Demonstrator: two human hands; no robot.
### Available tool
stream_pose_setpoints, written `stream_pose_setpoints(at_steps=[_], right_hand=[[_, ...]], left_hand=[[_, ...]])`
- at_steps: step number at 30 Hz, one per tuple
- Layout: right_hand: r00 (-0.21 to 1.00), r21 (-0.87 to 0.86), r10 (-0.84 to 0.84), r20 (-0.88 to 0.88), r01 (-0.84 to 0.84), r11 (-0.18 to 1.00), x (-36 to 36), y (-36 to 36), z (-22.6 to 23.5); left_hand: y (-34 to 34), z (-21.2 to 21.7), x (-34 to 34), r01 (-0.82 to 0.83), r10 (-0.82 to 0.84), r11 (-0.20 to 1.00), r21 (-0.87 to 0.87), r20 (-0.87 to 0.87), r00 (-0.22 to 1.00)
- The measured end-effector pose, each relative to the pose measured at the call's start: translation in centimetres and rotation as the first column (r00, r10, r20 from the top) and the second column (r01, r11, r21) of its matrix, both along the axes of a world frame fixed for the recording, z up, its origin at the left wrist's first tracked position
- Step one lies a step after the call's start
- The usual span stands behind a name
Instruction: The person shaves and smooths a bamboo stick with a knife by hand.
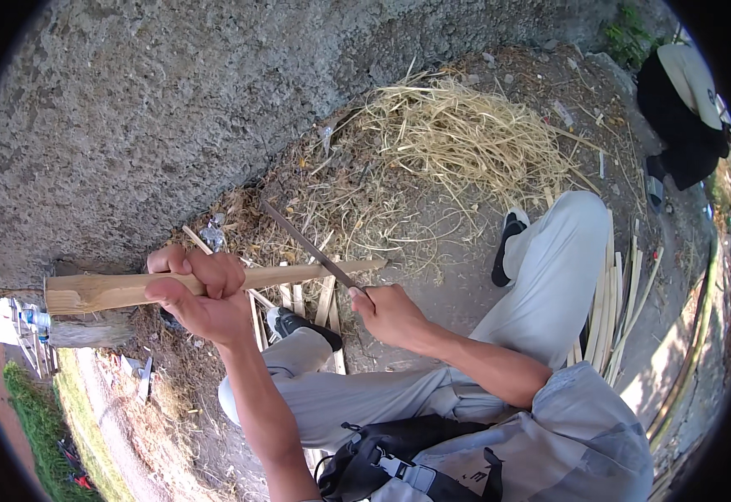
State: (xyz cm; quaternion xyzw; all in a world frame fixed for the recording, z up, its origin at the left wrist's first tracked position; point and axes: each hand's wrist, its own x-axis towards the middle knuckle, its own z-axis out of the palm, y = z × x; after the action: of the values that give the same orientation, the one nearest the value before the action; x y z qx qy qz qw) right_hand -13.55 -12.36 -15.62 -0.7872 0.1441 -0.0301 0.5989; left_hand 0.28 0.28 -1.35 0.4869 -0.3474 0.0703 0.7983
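My left hand (202,293) is wrapped around a pale strip of wood or bamboo (94,293), thumb along its near side. The strip lies roughly level, its broad end to the left and its narrow end pointing right. My right hand (389,315) is closed on the handle of a knife (307,244) with a long, thin, dark blade. That blade slants up and to the left, crossing the strip near its narrow end. Whether the edge bites into the wood cannot be seen. My fingers cover most of the knife's handle.
A rough grey wall (148,100) rises ahead. Beside it lies a heap of pale shavings (474,134). Several slats (604,309) rest right of my bent leg, and more slats (326,301) lie near my left shoe. A black bag (382,452) sits at my waist.
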Motion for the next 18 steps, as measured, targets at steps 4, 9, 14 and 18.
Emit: stream_pose_setpoints(at_steps=[4, 9, 14, 18], right_hand=[[0.996, -0.061, -0.028, 0.087, 0.034, 0.998, 0.2, 1.4, -0.6], [0.980, -0.070, -0.058, -0.190, 0.045, 0.996, 1.2, -1.5, -8.6], [0.999, 0.013, -0.026, -0.026, 0.026, 1.000, 0.1, -0.2, -0.9], [0.999, 0.038, -0.024, 0.027, 0.023, 0.999, -0.3, 1.2, 1.8]], left_hand=[[0.6, 0.1, -0.3, 0.080, -0.081, 0.996, -0.043, -0.032, 0.996], [-0.1, -0.8, -0.2, 0.354, -0.352, 0.935, 0.003, 0.098, 0.931], [-0.5, 0.1, 0.3, 0.269, -0.268, 0.963, -0.021, 0.027, 0.963], [-0.5, 0.5, 0.7, 0.433, -0.428, 0.901, -0.031, 0.094, 0.899]])
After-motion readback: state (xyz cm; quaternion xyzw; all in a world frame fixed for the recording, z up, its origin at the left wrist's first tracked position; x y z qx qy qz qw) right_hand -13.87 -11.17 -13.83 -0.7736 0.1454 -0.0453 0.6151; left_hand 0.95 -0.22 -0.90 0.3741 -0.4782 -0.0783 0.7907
